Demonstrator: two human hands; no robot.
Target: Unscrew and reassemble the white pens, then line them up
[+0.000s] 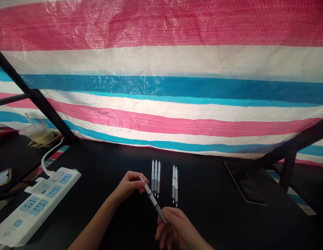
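Note:
A white and grey click pen (152,198) is held at a slant between my two hands, above the black table (119,222). My left hand (132,184) pinches its upper end, near the push button. Around the grey lower end close the fingers of my right hand (174,224), with the tip pointing down to the right. Just beyond my left hand, three similar pens (155,175) lie side by side, tips toward me. To their right lie two more such pens (175,184), close against each other.
At the left stands a white power strip (43,205) with a plugged-in cable (43,161). Farther left are a plastic drink cup (37,132) and a phone (2,177). A dark tablet (244,182) lies at the right. Behind the table hangs a striped sheet (161,104) between black frame bars (46,100).

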